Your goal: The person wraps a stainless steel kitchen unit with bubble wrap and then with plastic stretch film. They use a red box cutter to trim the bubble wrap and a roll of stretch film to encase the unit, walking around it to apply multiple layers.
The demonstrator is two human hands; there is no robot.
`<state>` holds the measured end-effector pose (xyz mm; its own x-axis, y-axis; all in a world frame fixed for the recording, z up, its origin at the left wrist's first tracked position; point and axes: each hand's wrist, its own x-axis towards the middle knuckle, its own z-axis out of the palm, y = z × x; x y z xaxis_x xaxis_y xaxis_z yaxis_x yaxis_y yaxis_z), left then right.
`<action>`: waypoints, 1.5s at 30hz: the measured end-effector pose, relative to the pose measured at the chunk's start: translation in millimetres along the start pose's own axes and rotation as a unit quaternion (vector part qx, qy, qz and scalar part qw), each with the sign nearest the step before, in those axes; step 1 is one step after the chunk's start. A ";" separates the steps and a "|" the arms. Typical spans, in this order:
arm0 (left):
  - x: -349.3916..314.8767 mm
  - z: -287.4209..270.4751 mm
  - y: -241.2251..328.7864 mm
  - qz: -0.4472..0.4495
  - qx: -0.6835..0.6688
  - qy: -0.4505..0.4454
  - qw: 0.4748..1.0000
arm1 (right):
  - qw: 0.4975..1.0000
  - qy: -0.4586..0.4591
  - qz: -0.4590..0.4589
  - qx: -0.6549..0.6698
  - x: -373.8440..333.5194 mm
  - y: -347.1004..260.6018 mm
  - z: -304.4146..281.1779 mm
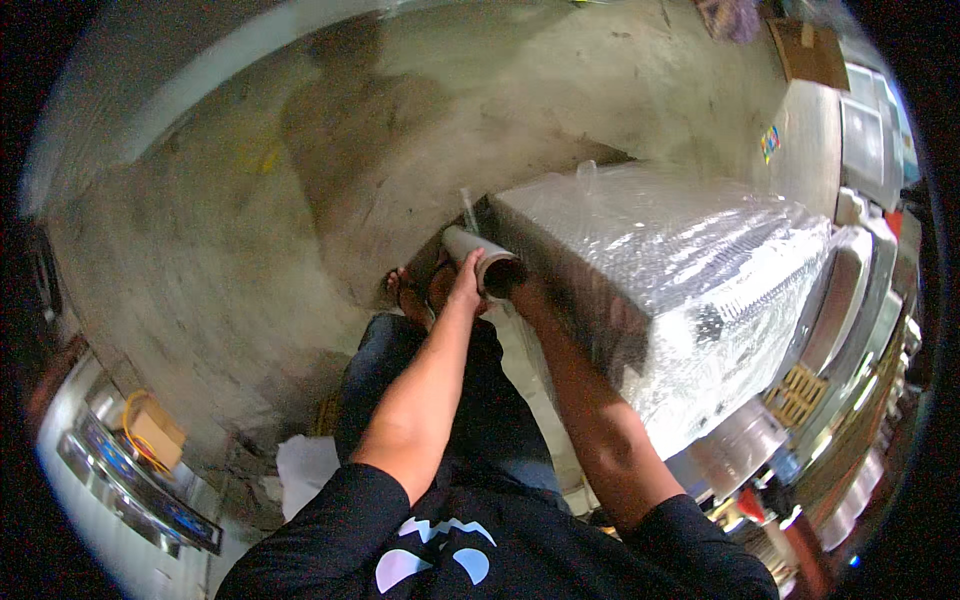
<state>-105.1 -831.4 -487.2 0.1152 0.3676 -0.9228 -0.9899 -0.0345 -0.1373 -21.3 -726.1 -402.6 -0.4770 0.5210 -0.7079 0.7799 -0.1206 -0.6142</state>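
A roll of clear stretch film (468,245) with a hollow core is held tilted between my legs and a large film-wrapped box (690,270). My left hand (468,283) is closed around the roll near its open end. Against the right side of that same end is my right hand (526,292); its fingers are mostly hidden by the roll. Shiny clear film covers the box's top and near side, with a loose tuft standing up at its far edge. A thin strand of film shows beside the roll's far end.
Stained concrete floor (220,220) spreads to the left and ahead. A brown carton (808,55) lies far right. Metal equipment (850,290) lines the right side. At lower left, a small cardboard box (155,435) with a yellow cord rests on a dark-edged unit (120,490).
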 end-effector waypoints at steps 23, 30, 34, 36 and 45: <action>26.1 208.2 187.6 -0.185 0.538 0.049 0.821 | 0.862 0.215 0.456 0.046 109.8 -189.9 -21.8; 69.1 296.5 164.9 0.034 0.882 0.033 0.469 | 0.840 0.260 0.468 0.085 146.8 -196.3 -91.2; 83.7 324.0 157.8 -0.013 0.635 0.011 0.773 | 0.765 0.282 0.539 0.213 140.6 -176.2 -113.7; 88.4 323.2 154.6 0.004 0.739 0.086 0.668 | 0.714 0.344 0.531 0.299 140.6 -169.3 -114.0; 100.2 356.4 134.5 -0.264 0.653 0.103 0.702 | 0.683 0.244 0.602 0.334 151.8 -176.4 -130.5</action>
<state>-256.0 -468.0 -469.8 0.3710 -0.1384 -0.9183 -0.0204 0.9874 -0.1570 -178.4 -515.5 -356.2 0.6661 -0.0967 -0.7396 0.0499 -0.9836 0.1736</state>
